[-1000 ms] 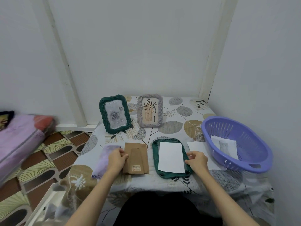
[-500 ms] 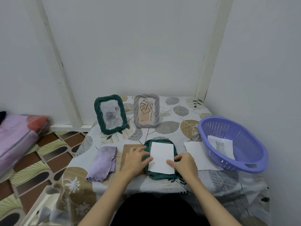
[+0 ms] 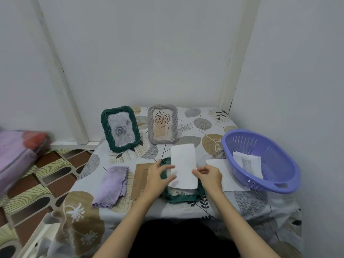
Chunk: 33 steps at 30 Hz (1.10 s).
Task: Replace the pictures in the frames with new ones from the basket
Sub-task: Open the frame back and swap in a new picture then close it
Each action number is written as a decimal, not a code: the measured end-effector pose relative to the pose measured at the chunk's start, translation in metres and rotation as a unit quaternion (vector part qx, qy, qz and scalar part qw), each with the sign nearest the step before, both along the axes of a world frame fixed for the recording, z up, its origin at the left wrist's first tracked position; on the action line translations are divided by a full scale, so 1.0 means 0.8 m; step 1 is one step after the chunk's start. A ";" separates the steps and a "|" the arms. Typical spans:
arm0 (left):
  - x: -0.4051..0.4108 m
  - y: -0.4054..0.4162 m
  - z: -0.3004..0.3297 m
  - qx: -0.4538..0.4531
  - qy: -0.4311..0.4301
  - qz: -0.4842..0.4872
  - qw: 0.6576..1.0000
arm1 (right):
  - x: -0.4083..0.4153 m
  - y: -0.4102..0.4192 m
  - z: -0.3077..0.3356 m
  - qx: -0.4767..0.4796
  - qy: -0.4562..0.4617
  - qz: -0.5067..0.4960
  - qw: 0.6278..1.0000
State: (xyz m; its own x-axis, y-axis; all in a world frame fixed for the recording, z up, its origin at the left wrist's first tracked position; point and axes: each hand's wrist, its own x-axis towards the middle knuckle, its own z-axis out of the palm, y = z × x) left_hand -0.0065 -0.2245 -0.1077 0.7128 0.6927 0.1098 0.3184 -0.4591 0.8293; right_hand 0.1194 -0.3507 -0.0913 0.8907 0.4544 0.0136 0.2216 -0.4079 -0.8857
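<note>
While my left hand (image 3: 158, 178) grips the left edge of the green frame (image 3: 183, 196) lying face down at the table's (image 3: 195, 209) front, my right hand (image 3: 209, 175) pinches the white picture (image 3: 184, 164) and tilts it up off that frame. 1 cat picture (image 3: 246, 163) lies in the purple basket (image 3: 279, 175) just right.

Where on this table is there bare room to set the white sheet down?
Free cloth lies behind the purple basket, right of the grey frame, and along the front edge below the flat green frame. Crowded: the middle row from lilac cloth to basket.
</note>
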 end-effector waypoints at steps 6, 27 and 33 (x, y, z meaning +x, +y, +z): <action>0.042 -0.026 0.034 -0.288 -0.173 -0.032 0.941 | 0.029 -0.025 0.046 0.041 -0.050 0.052 0.997; 0.185 -0.088 -0.001 -0.049 0.088 -0.141 0.985 | 0.146 -0.154 0.086 -0.066 -0.112 0.086 0.988; 0.195 -0.085 -0.027 0.218 0.192 -0.147 0.946 | 0.134 -0.146 0.064 -0.077 -0.109 0.111 0.985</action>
